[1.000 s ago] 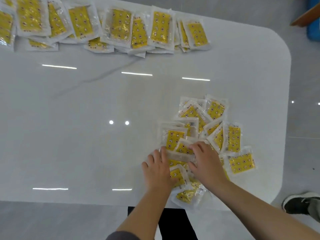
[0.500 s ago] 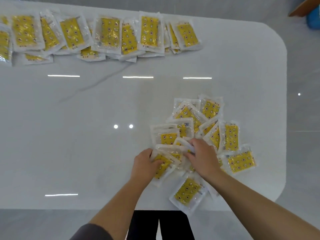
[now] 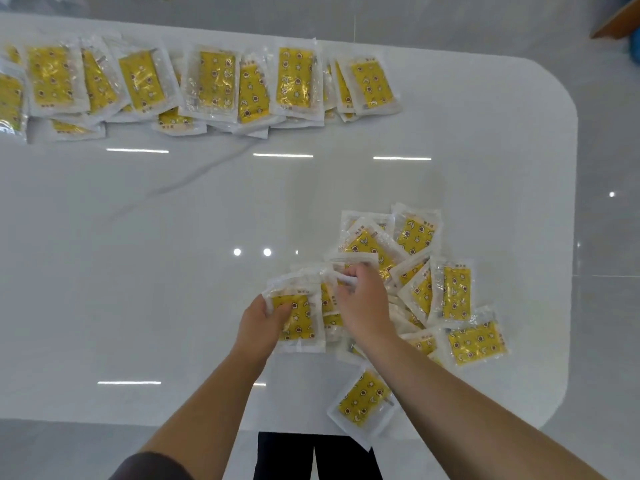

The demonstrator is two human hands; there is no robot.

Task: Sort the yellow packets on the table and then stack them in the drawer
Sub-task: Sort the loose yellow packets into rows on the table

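White surface [image 3: 173,271] carries a loose pile of yellow packets [image 3: 450,292]; the left hand [image 3: 258,325] fingers grasp one packet [image 3: 301,320], and the right hand [image 3: 365,306] curled fingers apparently pinch a second packet [image 3: 339,261].

Indoor room, clean and modern; home dining area or showroom-like space, which one not certain.

Worktop [image 3: 485,174]: glossy white slab with rounded corners and a faint grey vein [image 3: 207,174] like marble, shaped like a dining table. It mirrors ceiling strip lights [image 3: 282,155].

Floor [image 3: 609,323] at 3 o'clock: large pale grey polished tiles with thin joints, also reflecting lamps.

At 1 o'clock, a corner of wooden furniture [image 3: 620,19], cut off by the frame.

Identical yellow packets [image 3: 214,81] in bulk at 11 and 4 o'clock give it a workplace touch.
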